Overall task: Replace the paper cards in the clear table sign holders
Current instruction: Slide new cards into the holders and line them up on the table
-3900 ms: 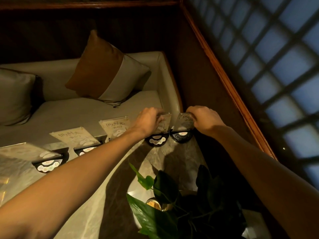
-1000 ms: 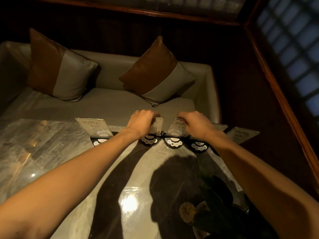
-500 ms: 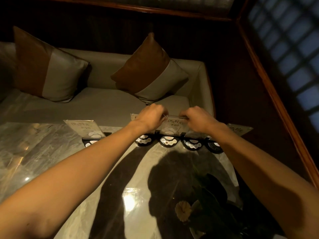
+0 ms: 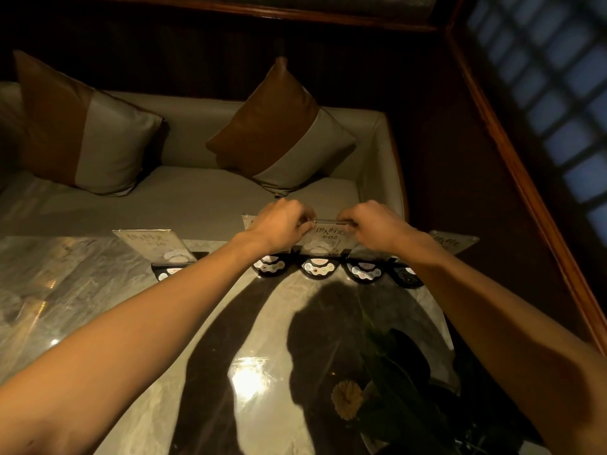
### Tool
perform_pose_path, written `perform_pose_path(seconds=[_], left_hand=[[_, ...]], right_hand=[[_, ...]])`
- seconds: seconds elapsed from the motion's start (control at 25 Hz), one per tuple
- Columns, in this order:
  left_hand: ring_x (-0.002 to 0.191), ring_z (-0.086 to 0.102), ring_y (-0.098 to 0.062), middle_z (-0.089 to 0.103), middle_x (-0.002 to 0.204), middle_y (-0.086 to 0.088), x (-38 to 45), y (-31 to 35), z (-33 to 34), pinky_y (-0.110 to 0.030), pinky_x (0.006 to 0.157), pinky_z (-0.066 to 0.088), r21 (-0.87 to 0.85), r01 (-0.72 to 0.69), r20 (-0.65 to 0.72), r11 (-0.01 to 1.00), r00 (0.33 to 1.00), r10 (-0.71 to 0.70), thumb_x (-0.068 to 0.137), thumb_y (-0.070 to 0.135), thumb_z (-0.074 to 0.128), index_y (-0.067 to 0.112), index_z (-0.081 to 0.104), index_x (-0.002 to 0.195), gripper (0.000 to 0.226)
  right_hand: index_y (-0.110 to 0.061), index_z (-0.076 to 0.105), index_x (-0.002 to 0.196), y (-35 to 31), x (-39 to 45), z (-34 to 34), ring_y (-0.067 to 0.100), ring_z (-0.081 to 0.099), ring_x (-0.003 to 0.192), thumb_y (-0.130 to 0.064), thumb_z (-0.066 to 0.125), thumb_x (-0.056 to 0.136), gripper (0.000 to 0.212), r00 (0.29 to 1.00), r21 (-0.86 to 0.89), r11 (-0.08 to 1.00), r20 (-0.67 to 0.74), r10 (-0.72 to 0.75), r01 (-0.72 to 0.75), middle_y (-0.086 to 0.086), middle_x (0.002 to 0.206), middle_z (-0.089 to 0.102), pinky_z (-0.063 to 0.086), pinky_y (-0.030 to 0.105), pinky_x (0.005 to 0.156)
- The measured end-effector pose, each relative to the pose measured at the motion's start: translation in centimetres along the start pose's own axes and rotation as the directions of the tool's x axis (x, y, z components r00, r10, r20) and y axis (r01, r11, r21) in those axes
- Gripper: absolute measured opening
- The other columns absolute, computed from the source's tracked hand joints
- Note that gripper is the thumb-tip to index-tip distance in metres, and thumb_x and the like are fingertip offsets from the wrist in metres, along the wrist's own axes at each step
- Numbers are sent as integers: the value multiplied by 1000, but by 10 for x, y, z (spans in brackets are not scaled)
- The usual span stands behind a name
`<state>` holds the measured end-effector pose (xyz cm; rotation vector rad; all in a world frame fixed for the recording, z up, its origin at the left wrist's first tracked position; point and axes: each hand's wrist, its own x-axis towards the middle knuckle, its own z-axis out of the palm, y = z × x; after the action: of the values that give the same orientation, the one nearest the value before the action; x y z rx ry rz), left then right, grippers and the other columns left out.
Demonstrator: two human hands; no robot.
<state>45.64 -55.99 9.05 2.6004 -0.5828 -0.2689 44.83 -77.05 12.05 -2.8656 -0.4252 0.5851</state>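
Note:
A row of clear sign holders on black call-button bases stands along the far edge of the marble table. The middle sign holder carries a paper card printed "02". My left hand pinches its top left corner and my right hand pinches its top right corner. Another sign holder with a card stands apart to the left. One more sign holder shows at the far right, partly behind my right forearm. A further holder peeks out behind my left hand.
A grey bench seat with two brown-and-grey cushions runs behind the table. A potted plant with a yellow flower sits at the near right. A dark wooden wall and a lattice window close off the right side.
Since 3.9 s ago both hands left the two rightmost holders and moved left along the row. In the last second they came together on the top corners of the "02" holder.

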Motion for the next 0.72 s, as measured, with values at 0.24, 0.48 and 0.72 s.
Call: perform_pose_path(seconds=[0.24, 0.48, 0.72], left_hand=[[120, 62, -21, 66, 131, -4, -21, -39, -20, -45, 97, 53, 9, 126, 88, 992, 988, -126, 81, 26, 79, 22, 55, 137, 61], [103, 69, -25, 74, 110, -6, -46, -78, -20, -41, 86, 56, -15, 242, -34, 970, 970, -242, 90, 21, 69, 20, 67, 119, 29], [96, 70, -23, 76, 103, -6, -47, -84, -10, -35, 82, 54, -119, 226, -129, 967, 962, -241, 94, 28, 66, 17, 72, 112, 22]], right_hand=[[-22, 50, 145, -17, 7, -1, 28, 63, 118, -23, 64, 95, 52, 1000, -22, 1000, 6, -4, 4, 10, 131, 65, 54, 47, 96], [-24, 61, 131, -82, 37, 15, 25, 59, 119, -29, 63, 96, 35, 990, 38, 990, 3, -139, 139, 5, 124, 68, 43, 49, 105], [-19, 70, 117, -98, 46, 23, 26, 66, 101, -19, 55, 100, 22, 990, 42, 990, -44, -132, 134, 7, 108, 73, 54, 45, 92]])
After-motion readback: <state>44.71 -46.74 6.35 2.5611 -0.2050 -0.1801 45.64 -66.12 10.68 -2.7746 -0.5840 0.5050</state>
